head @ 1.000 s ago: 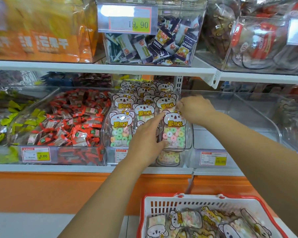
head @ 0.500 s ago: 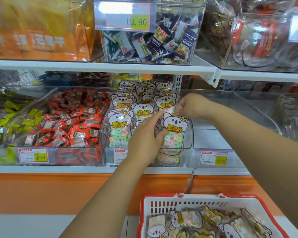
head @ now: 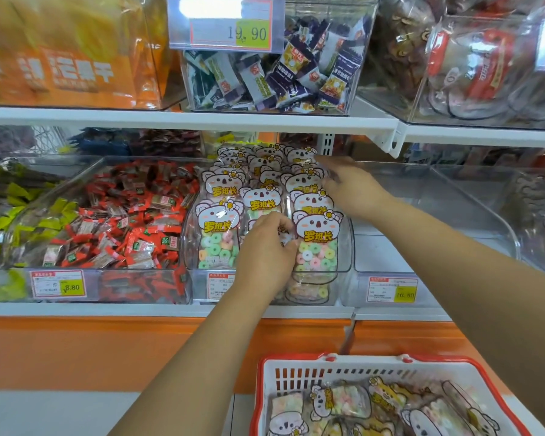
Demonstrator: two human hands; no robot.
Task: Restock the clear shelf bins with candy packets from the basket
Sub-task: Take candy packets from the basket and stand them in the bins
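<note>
shelving: white shelf boards (head: pixel 170 119) | base: orange panel (head: pixel 76 350) | floor (head: pixel 44 413): pale grey | light: even

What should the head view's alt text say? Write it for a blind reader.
Two bare hands tidy koala candy packets in a clear shelf bin: the left hand grips a front packet, the right hand reaches open over the back rows. A basket below holds more packets.

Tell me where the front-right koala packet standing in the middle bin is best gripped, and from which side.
Best guess: pinch the flat koala-head header of the front-right koala packet from above, fingers front and back. It stands upright, its candy-filled lower half sits behind the bin wall, and neighbours crowd beside it.
</note>
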